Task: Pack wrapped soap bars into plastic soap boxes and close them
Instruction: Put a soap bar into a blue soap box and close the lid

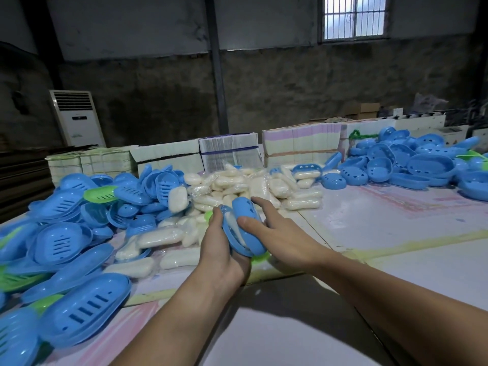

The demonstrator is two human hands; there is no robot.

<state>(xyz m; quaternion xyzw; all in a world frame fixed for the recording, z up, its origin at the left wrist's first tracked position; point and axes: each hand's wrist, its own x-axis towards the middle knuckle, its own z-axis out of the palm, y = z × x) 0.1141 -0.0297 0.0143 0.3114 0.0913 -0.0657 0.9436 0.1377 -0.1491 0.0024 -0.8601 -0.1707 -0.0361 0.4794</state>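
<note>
- Left hand (219, 249) grip: fingers curled round a blue soap box (244, 228), held on edge above the middle of the bench (396, 233).
- Right hand (274, 233) grip: thumb presses the box's lid, index finger straight along its far side.
- White wrapped soap bar (233, 228) shows in the gap between the box halves.
- Wrapped bars (237, 186) heaped mid-bench toward the far edge.
- Blue box halves (79, 233) piled along the left edge; more (422, 162) at the far right corner.
</note>
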